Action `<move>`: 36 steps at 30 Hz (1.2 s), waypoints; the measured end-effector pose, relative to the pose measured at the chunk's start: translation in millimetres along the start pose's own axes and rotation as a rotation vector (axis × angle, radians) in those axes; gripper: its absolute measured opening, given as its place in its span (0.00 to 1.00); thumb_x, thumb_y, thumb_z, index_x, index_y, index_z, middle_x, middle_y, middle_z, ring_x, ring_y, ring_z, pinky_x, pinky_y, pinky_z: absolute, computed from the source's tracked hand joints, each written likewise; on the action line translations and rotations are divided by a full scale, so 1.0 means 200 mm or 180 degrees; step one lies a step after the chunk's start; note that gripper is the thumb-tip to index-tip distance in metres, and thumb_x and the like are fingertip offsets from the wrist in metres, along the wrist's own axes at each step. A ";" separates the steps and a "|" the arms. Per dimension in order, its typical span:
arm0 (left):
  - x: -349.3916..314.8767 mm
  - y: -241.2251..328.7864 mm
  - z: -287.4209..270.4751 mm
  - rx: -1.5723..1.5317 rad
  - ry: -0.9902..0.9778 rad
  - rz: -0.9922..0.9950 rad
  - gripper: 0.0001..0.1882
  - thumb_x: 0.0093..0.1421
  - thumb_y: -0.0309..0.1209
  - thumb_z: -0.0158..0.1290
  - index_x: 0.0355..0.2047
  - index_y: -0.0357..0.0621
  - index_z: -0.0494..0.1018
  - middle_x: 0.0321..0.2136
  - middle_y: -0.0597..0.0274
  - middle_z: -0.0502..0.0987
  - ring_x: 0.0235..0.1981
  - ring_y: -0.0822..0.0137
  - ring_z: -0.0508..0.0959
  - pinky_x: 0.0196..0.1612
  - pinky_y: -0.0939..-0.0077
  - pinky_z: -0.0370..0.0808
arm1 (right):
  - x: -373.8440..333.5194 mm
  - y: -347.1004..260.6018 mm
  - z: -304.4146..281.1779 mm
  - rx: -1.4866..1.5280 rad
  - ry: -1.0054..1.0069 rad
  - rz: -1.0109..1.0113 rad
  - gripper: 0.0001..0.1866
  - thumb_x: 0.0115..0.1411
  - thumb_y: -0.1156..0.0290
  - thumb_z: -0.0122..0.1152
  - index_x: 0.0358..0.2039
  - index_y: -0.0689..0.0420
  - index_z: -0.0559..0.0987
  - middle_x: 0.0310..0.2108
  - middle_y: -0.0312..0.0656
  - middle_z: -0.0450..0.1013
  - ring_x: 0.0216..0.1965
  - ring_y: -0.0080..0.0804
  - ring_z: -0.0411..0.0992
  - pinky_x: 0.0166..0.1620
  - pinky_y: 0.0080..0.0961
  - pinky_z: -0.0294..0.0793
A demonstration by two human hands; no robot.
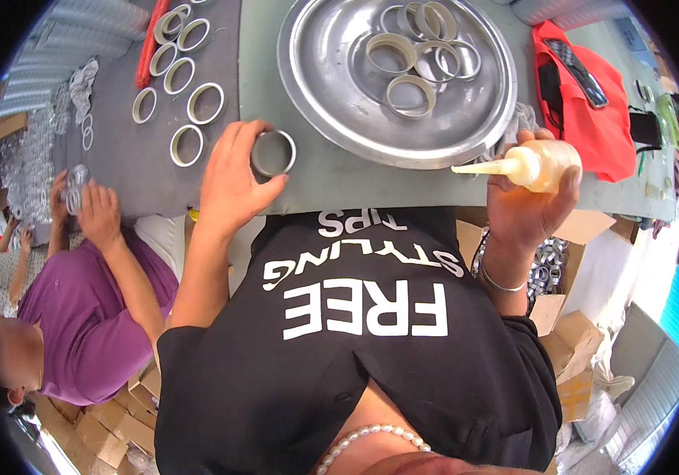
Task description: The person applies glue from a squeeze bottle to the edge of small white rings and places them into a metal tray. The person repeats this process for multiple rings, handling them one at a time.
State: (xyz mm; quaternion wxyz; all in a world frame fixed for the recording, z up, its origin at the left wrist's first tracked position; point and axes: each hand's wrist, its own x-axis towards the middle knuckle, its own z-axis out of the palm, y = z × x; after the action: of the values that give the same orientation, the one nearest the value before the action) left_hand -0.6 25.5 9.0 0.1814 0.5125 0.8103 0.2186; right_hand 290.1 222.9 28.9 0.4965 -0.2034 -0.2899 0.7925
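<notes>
My left hand (pixel 233 176) curls around a short round metal cap (pixel 273 154), silvery at the rim with a dark grey disc face, near the table's front edge. In my right hand (pixel 525 210) is a squeeze bottle (pixel 551 165) of amber liquid, tipped sideways so its long, pale nozzle points left. The nozzle tip is beside the front rim of a large round metal tray (pixel 328 99) and apart from the cap. Several metal rings (pixel 409 96) lie in the tray, some overlapping. More rings (pixel 206 103) are spread on the grey tabletop beyond my left hand.
A co-worker in purple (pixel 90 317) sits at my left, hands on small clear rings. A red bag (pixel 593 119) with a phone (pixel 577 71) on it lies right of the tray. Cardboard boxes (pixel 577 340) stand below the table edge; one contains metal rings.
</notes>
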 end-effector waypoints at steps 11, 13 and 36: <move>-0.16 0.28 0.06 -0.6480 -0.1509 -0.1497 0.29 0.69 0.43 0.46 0.58 0.30 0.60 0.41 0.46 0.75 0.39 0.54 0.82 0.34 0.65 0.87 | -0.07 -0.01 0.21 -0.2572 -0.2972 -0.2250 0.40 0.50 0.57 0.75 0.55 0.58 0.62 0.45 0.60 0.73 0.31 0.39 0.73 0.31 0.31 0.72; -0.17 0.30 0.06 -0.6573 -0.1626 -0.1647 0.29 0.68 0.44 0.46 0.58 0.29 0.60 0.40 0.47 0.76 0.37 0.54 0.82 0.34 0.66 0.87 | -0.07 0.04 0.30 -0.2711 -0.2930 -0.2672 0.33 0.48 0.62 0.77 0.46 0.58 0.64 0.39 0.58 0.77 0.20 0.33 0.74 0.21 0.23 0.72; -0.13 0.37 0.02 -0.2658 0.0517 0.1413 0.31 0.39 0.14 0.64 0.47 0.43 0.74 0.49 0.54 0.72 0.49 0.61 0.76 0.44 0.71 0.80 | -0.12 -0.06 0.27 -0.2929 -0.2125 -0.1172 0.31 0.51 0.59 0.72 0.47 0.61 0.65 0.40 0.56 0.73 0.34 0.39 0.76 0.33 0.29 0.75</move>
State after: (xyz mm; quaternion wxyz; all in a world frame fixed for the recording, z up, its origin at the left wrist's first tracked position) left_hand 67.1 30.2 47.5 0.2568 0.5377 0.5358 0.5982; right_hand 275.3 191.0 78.2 0.3687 -0.0838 -0.7743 0.5075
